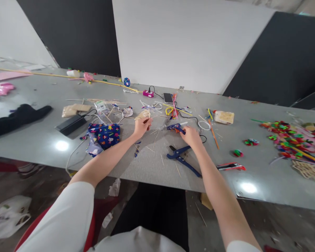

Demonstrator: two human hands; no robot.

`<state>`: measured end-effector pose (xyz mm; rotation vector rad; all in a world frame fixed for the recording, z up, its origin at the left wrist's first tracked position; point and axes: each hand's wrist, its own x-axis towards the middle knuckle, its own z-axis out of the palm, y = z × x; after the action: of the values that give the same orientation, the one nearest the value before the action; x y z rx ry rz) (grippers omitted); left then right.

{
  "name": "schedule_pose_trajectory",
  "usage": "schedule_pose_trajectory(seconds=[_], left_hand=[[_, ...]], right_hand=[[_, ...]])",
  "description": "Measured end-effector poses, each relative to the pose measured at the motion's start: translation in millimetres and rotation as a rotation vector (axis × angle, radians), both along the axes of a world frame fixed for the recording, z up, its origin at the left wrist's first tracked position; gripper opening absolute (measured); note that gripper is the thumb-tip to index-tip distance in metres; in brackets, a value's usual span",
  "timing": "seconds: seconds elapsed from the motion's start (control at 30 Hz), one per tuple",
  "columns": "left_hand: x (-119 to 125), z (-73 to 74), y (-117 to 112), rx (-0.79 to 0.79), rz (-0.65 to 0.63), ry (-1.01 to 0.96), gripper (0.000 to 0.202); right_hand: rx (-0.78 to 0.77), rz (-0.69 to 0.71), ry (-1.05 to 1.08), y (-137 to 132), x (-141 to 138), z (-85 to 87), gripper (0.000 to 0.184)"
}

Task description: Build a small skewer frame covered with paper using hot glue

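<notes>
My left hand point(142, 126) pinches a small pale wooden-looking piece point(142, 114) just above the table; its exact shape is partly hidden by the fingers. My right hand point(191, 135) is wrapped round a blue hot glue gun point(174, 127), whose nozzle points left toward my left hand. Below the right hand lies a blue cutter tool point(183, 163) with its handles spread, beside a second blue arm of it. Thin sticks point(155, 139) are scattered between my two hands.
Blue patterned cloth point(107, 135) and a black adapter point(71, 124) lie left. A phone point(167, 98) and purple power block point(148, 93) stand at the back. To the right are a red utility knife point(231, 167), a beige block point(224, 117) and colourful pipe-cleaner pieces point(283, 134).
</notes>
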<state>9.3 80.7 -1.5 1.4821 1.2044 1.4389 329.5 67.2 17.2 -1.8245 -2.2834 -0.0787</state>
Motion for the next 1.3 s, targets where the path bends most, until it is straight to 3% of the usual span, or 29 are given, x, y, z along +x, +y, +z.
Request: schedule_pose_trajectory(seconds=[0.23, 0.4, 0.5, 0.57, 0.63, 0.7, 0.8, 0.97, 1.07, 1.3], left_hand=[[-0.1, 0.7, -5.0, 0.031, -0.03, 0.079, 0.044], [9.1, 5.7, -17.1, 0.035, -0.055, 0.054, 0.045], [18.2, 7.1, -27.0, 0.018, -0.089, 0.038, 0.044], [23.7, 7.5, -33.1, 0.006, -0.131, 0.038, 0.046], [28.0, 8.0, -38.7, 0.025, -0.174, 0.071, 0.05], [31.3, 8.9, -43.9, 0.043, -0.2, 0.097, 0.051], [35.2, 10.4, -50.9, 0.024, -0.227, 0.054, 0.05], [40.5, 11.1, -57.8, -0.061, -0.308, -0.03, 0.054], [42.2, 10.0, -58.5, -0.103, -0.325, -0.06, 0.053], [42.2, 3.1, -55.5, -0.114, -0.377, -0.005, 0.05]], right_hand=[[0.031, -0.173, 0.037, 1.4, -12.9, -5.3, 0.027], [0.054, -0.19, 0.022, -4.0, -19.6, 9.2, 0.032], [0.185, -0.096, 0.078, -7.5, -39.4, 25.7, 0.036], [0.205, 0.085, 0.222, -9.0, -61.4, 35.5, 0.032], [0.229, 0.265, 0.39, -11.3, -85.1, 40.2, 0.034], [0.348, 0.319, 0.538, -15.3, -103.9, 37.8, 0.035], [0.501, 0.329, 0.661, -22.9, -115.9, 23.1, 0.036], [0.48, 0.357, 0.768, -27.6, -110.6, -0.5, 0.046], [0.503, 0.342, 0.864, -23.9, -105.6, -1.4, 0.047], [0.605, 0.35, 0.748, -24.1, -100.4, 9.9, 0.013]])
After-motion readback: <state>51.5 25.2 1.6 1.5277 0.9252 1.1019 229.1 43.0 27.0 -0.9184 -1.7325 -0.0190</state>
